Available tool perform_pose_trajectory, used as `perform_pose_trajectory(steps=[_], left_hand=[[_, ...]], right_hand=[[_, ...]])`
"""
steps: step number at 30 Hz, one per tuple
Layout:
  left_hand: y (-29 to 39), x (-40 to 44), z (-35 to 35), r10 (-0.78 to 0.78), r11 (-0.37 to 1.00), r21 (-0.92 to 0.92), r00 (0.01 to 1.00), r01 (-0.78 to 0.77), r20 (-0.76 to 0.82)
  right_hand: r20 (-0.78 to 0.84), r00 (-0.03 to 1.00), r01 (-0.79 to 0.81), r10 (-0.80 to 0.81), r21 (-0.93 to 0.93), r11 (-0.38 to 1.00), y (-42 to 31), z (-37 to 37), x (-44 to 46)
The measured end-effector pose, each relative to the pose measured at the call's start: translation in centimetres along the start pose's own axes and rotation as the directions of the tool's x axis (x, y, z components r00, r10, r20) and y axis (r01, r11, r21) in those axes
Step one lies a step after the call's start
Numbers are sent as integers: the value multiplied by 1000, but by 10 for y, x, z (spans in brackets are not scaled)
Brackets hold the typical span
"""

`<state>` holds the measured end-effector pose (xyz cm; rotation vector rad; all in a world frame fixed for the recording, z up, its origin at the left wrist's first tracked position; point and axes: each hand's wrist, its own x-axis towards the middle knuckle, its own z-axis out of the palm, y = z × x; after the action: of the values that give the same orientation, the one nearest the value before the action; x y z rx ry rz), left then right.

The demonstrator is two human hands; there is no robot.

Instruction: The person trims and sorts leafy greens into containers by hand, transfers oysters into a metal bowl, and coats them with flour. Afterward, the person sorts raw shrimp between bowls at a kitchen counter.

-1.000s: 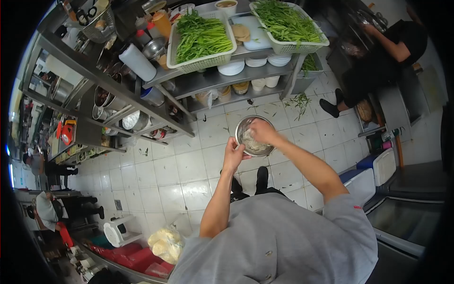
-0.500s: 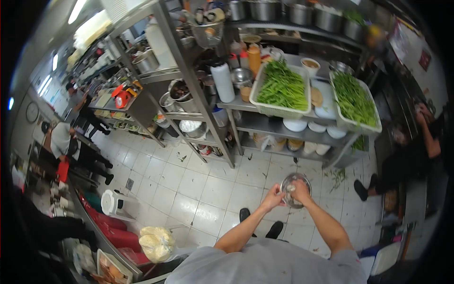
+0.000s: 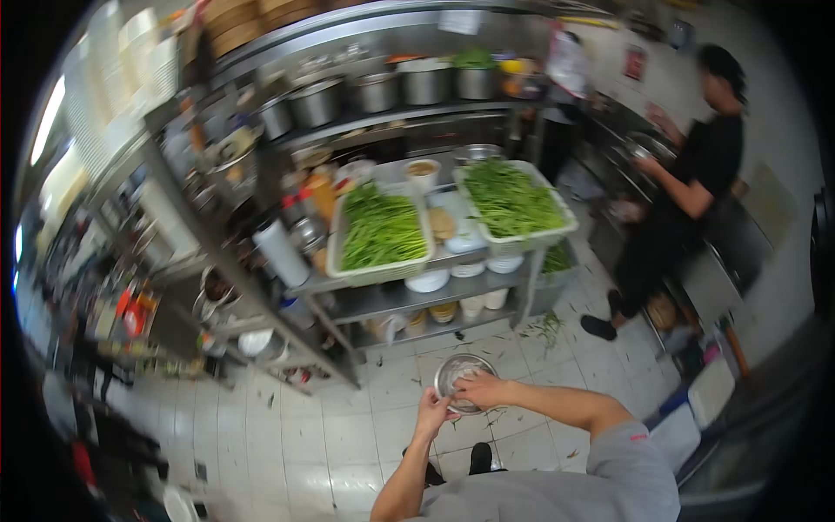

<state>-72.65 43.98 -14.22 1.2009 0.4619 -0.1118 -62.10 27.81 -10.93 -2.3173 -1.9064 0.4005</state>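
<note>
A round metal bowl (image 3: pixel 444 376) is held over the tiled floor in front of me. My left hand (image 3: pixel 431 412) grips its near left rim, fingers wrapped at the edge. Inside the bowl lies my right hand (image 3: pixel 478 391), coming in from the right with its fingers stretched out and apart. The fingers reach down to something pale and wet in the bowl, too small and blurred to name.
A steel counter ahead carries two white baskets of leafy greens, one on the left (image 3: pixel 424 264) and one on the right (image 3: pixel 557 224). Steel pots (image 3: pixel 378 91) line the shelf above. At right a co-worker in black (image 3: pixel 696 174) stands at a metal worktop. Leaf scraps (image 3: pixel 546 329) litter the floor.
My view has swung right, so the counter and bowl sit further left and the co-worker shows more fully. My right fingers, earlier bunched by a pale lump, now spread in the bowl.
</note>
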Motion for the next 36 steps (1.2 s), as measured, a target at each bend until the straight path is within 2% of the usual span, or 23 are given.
perform_pose_trajectory(steps=[2, 5, 8, 11, 12, 15, 18, 21, 22, 25, 29, 32, 35, 36], left_hand=[[11, -9, 12, 17, 999, -43, 1000, -17, 1], [17, -11, 33, 7, 1000, 0, 999, -7, 44], [8, -12, 46, -67, 997, -34, 997, 68, 46], [0, -14, 52, -97, 992, -78, 995, 97, 3], [0, -13, 49, -107, 992, -63, 994, 107, -7], [-2, -12, 44, -81, 993, -89, 997, 80, -18], [8, -6, 38, -18, 998, -55, 1000, 17, -9], [24, 2, 16, -29, 1000, -3, 1000, 29, -5], [30, 4, 8, -42, 998, 38, 999, 43, -6], [43, 10, -3, -29, 997, 66, 999, 28, 20], [47, 26, -14, -19, 1000, -9, 999, 19, 49], [49, 27, -11, -19, 999, -36, 997, 21, 69], [33, 29, -15, -57, 994, -90, 994, 65, 91], [33, 26, -16, -63, 994, -87, 994, 70, 89]], right_hand=[[-81, 990, -121, 113, -96, 988, -3, -2, -10], [33, 893, -449, 448, 73, 890, -6, 2, -8], [160, 732, -677, 662, 270, 684, -6, 4, -9], [317, 773, -635, 550, 388, 668, 6, 0, -1], [262, 820, -571, 509, 445, 690, 7, -8, -7], [171, 788, -601, 591, 419, 680, 11, -27, -9], [-24, 874, -452, 486, 331, 828, 9, -7, 2], [-146, 931, -268, 335, 351, 897, -2, 18, 11], [61, 959, -282, 276, 286, 916, 3, 20, 17], [34, 982, -185, 184, 25, 982, 6, -4, 18], [-103, 943, -321, 318, -23, 947, 8, -17, 32], [34, 793, -593, 608, 275, 757, 4, -11, 51], [256, 631, -765, 732, 367, 530, 6, -15, 70], [269, 646, -750, 714, 398, 529, 15, -4, 76]])
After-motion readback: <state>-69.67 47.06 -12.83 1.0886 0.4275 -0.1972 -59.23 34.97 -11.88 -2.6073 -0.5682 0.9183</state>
